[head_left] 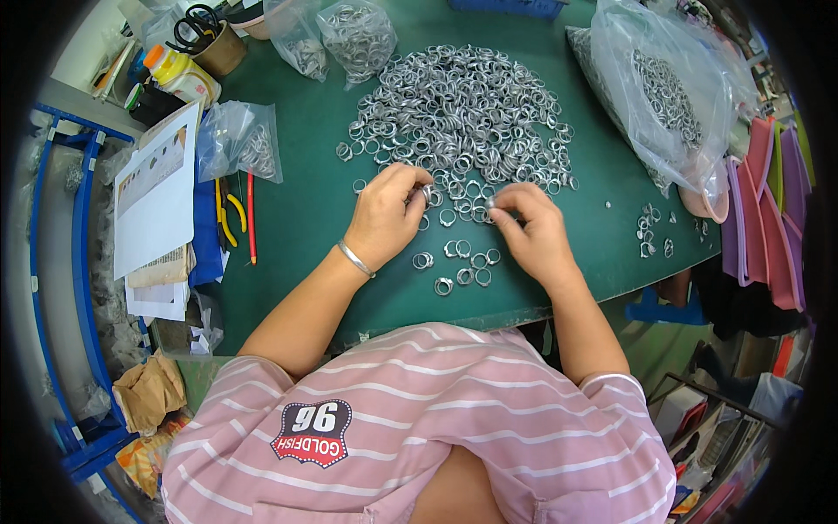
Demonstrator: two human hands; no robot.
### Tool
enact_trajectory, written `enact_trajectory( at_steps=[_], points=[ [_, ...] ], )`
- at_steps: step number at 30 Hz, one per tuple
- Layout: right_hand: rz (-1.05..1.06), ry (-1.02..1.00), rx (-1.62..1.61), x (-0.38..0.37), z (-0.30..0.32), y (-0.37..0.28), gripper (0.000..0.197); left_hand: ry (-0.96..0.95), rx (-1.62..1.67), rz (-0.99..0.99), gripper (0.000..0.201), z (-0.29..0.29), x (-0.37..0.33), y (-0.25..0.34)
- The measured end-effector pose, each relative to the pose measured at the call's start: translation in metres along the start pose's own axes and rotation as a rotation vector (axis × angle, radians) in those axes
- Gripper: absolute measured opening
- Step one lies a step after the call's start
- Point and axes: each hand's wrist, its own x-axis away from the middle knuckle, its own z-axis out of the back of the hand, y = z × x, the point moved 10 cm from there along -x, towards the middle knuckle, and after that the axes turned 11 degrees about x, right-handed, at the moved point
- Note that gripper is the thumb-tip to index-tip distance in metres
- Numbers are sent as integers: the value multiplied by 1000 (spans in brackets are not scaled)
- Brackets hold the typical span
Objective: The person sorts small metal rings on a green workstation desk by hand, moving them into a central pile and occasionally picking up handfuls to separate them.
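Observation:
A large heap of silver metal rings lies on the green tabletop in front of me. At its near edge, my left hand is closed, with a metal ring between thumb and fingers. A bracelet circles that wrist. My right hand is curled, thumb and fingers pinching at a ring beside the loose ones; its fingertips are slightly blurred. Between and below my hands, several separate rings are scattered near the table's front edge.
Clear bags of rings stand at the back, and a larger bag lies at right. Yellow-handled pliers, a red thin tool and papers lie left. Small loose parts sit at right, near hanging pink-purple strips.

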Motion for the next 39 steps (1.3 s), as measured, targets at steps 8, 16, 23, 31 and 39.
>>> enact_trajectory(
  at_steps=[8,16,23,31,39],
  points=[
    [118,-12,173,4,-11,-10,14,-111,-108,-151,17,-11,9,11],
    [-86,9,119,-9,6,4,11,-52,15,-44,17,-1,12,4],
    [93,13,427,-9,-19,-10,20,-144,-209,-4,31,-6,15,-1],
    [190,23,268,-18,-15,-28,11,-67,-75,-13,20,1,18,-10],
    [234,-5,388,-37,-51,-34,15,2,4,84,17,14,17,-8]
  ],
)
